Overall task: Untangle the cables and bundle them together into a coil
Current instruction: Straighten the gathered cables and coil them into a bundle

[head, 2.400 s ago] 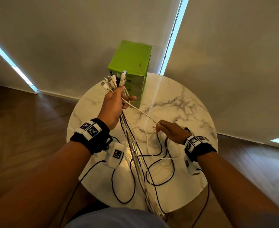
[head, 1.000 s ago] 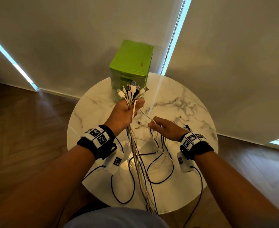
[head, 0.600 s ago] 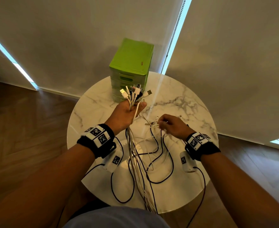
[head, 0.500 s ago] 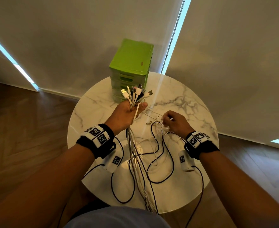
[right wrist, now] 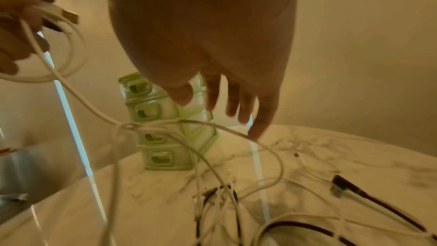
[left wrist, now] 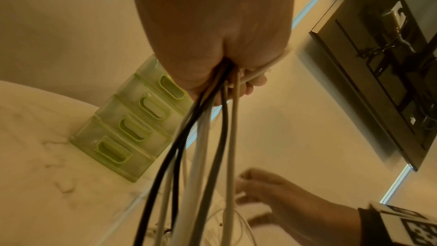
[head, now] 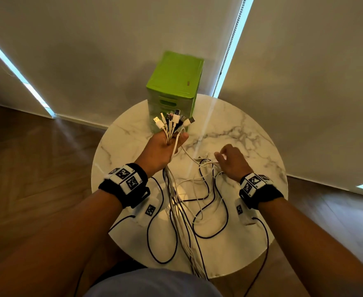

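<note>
My left hand (head: 165, 146) is raised over the table and grips a bundle of white and black cables (head: 176, 194), whose plugs (head: 174, 121) fan out above the fist. In the left wrist view the cables (left wrist: 205, 137) hang straight down from the fist (left wrist: 224, 53). One white cable (head: 189, 155) runs from that hand to a tangle on the table (head: 206, 163); it has a knot (right wrist: 127, 125). My right hand (head: 229, 159) hovers over the tangle with its fingers (right wrist: 260, 124) spread and straight, the little fingertip touching the white cable.
A green drawer box (head: 174, 82) stands at the back of the round marble table (head: 251, 133), just behind my left hand. Loose black and white loops (head: 210, 211) lie across the table's middle and hang over its front edge. A black plug (right wrist: 343, 184) lies to the right.
My right hand has let go of the white cable it pinched and opened its fingers above the tangle. The left hand, lowered earlier, stays where it was with the bundle.
</note>
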`<state>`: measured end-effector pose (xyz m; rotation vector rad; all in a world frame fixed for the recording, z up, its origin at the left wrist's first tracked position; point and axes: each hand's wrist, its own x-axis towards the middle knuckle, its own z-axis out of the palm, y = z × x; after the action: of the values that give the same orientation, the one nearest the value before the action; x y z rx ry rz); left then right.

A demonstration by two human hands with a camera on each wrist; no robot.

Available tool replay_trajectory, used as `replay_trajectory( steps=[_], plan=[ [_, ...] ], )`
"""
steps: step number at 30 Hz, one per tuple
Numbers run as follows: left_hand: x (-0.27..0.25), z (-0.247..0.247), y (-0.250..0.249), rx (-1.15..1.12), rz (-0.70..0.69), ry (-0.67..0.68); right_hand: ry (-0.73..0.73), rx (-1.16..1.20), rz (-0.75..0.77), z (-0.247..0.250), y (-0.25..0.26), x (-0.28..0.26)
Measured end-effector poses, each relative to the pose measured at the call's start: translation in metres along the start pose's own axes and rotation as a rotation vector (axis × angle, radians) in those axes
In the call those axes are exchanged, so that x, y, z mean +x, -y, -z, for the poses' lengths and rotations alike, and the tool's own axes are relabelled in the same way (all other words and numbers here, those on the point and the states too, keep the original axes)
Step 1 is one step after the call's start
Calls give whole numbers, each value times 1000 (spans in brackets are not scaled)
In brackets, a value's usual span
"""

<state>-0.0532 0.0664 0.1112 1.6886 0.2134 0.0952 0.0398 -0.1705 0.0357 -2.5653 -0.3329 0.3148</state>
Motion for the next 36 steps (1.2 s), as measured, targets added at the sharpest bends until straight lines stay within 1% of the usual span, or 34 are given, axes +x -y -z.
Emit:
replay_trajectory(
  steps=[1, 2, 3, 4, 6, 7, 8, 11, 13, 16, 18, 21, 22, 24, 25, 26, 28, 29, 30, 31, 32, 33, 34, 35, 36],
  plan=[
    [0, -2, -1, -19, 5, 6, -67, 4, 99, 0, 4, -3],
    [1, -3, -3, -31, 7, 9, -89, 38, 204, 4, 16, -7],
    [2, -5, -5, -25, -4, 16, -37, 104, 296, 7, 28, -13],
    [2, -8, -7, -11, -17, 29, 84, 169, 344, 11, 43, -21],
    [2, -13, -13, -28, -19, 53, 377, 193, 336, 9, 65, -33],
    [2, -15, -16, -56, -19, 59, 464, 182, 312, 4, 67, -36],
    [3, -17, -20, -78, -18, 59, 496, 167, 287, 0, 65, -36],
    [1, -12, -26, -128, -38, 51, 406, 145, 166, -8, 38, -34],
    [0, -2, -28, -190, -66, 7, 368, 120, 104, -6, 13, -36],
    [1, 14, -32, -248, -73, -84, 399, 137, -8, 0, -15, -46],
    [3, 19, -32, -236, -63, -100, 381, 138, -11, 4, -17, -50],
    [0, 11, -30, -234, -50, -48, 292, 139, 56, 12, 2, -50],
    [-1, 6, -30, -252, -50, -17, 265, 179, 63, 14, 8, -51],
    [-6, -8, -35, -303, -53, 69, 223, 283, 32, 20, 16, -58],
    [-8, -15, -37, -329, -53, 110, 228, 284, 16, 24, 16, -64],
    [-9, -23, -41, -339, -52, 148, 255, 259, 5, 29, 13, -71],
    [-12, -38, -46, -339, -58, 185, 393, 153, -48, 36, -5, -87],
    [-14, -46, -48, -340, -59, 204, 444, 80, -123, 40, -19, -98],
    [-15, -53, -50, -343, -55, 223, 452, 6, -202, 43, -36, -107],
    [-18, -62, -53, -344, -49, 256, 382, -55, -281, 47, -53, -120],
    [-21, -69, -56, -337, -47, 287, 242, -109, -332, 49, -69, -129],
    [-25, -77, -58, -323, -47, 326, 50, -107, -361, 52, -80, -140],
    [-31, -87, -60, -307, -48, 373, -162, -53, -357, 55, -89, -153],
    [-35, -96, -62, -298, -49, 408, -342, 2, -314, 59, -88, -162],
    [-40, -107, -62, -294, -47, 444, -433, 80, -263, 63, -83, -172]
  ],
)
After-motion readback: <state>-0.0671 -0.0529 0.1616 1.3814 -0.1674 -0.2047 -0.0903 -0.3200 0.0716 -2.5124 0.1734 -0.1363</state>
